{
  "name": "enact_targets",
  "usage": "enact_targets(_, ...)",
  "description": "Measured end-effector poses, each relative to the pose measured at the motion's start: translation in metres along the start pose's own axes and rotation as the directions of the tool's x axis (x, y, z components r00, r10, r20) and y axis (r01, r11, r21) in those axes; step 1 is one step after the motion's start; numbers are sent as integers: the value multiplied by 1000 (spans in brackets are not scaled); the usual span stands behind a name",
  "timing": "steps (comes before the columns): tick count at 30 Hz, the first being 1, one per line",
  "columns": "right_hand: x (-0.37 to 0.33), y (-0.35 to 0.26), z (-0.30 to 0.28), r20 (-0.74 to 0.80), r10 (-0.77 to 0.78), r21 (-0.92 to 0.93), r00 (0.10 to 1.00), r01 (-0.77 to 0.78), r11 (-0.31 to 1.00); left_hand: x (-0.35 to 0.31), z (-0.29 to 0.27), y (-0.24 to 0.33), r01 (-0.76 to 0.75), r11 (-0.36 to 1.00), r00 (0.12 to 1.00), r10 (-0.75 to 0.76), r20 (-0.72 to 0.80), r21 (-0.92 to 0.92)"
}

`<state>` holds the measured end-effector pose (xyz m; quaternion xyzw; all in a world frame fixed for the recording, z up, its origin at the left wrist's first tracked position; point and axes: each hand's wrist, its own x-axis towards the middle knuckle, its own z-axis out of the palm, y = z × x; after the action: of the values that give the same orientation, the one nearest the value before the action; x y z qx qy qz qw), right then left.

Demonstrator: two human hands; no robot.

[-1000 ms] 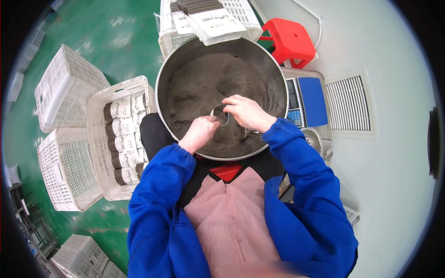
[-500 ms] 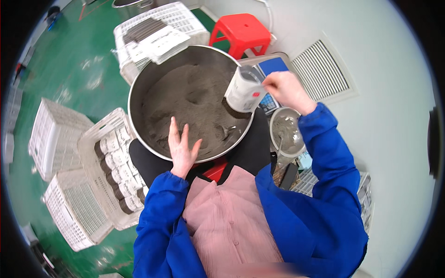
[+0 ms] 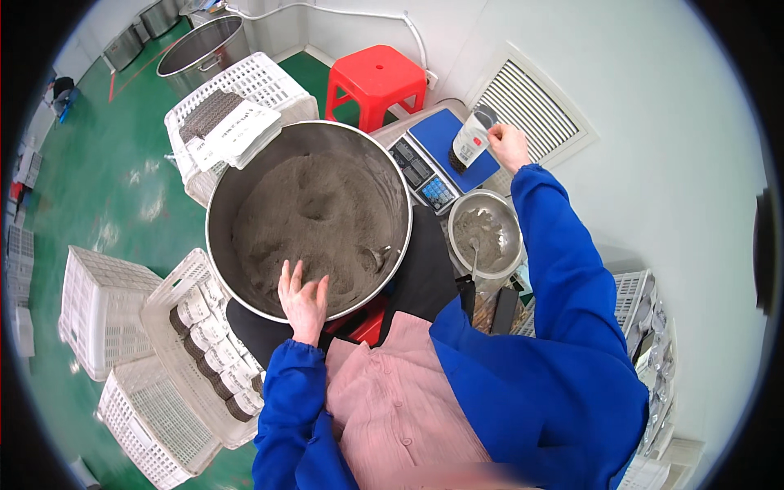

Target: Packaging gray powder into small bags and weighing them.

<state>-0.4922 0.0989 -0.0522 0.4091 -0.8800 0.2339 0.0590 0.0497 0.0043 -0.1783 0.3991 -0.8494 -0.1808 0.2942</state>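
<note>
My right hand (image 3: 510,149) pinches the upper edge of a white pouch (image 3: 471,140), whose lower part shows dark powder. The pouch is over the blue plate of a digital scale (image 3: 435,158); whether its base rests there I cannot tell. My left hand (image 3: 303,300) holds nothing, its fingers apart above the near rim of a large steel tub (image 3: 214,237). Grey-brown powder (image 3: 306,216) fills much of the tub, with a scoop (image 3: 372,260) partly sunk in it at the right. The tub sits at my lap.
A steel bowl (image 3: 512,214) with powder and a spoon stands beside the scale. Filled pouches (image 3: 214,339) lie in a white crate (image 3: 155,314) at left. Beyond the tub are flat pouches (image 3: 237,135) on a basket (image 3: 291,91) and a red stool (image 3: 377,73). A wall rises at right.
My right hand has carried the pouch from above the tub's right rim to over the scale. My left hand stays near the tub's near rim with fingers spread. The view has shifted.
</note>
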Motion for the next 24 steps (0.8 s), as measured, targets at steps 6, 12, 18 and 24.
enact_targets(6,-45,2,-10,-75,-20,102,997,28,994,-2,7,-3,72,993,994,-80,-74,-96)
enact_targets(12,-199,34,26,481,22,-317,876,150,937,-15,30,-55,-191,967,981,195,-11,167)
enact_targets(18,-290,10,36,596,242,-396,766,18,918,10,3,9,9,999,1000,-8,-28,41)
enact_targets(24,-318,29,70,513,207,-393,833,13,919,1,6,1,68,991,993,-56,102,-116)
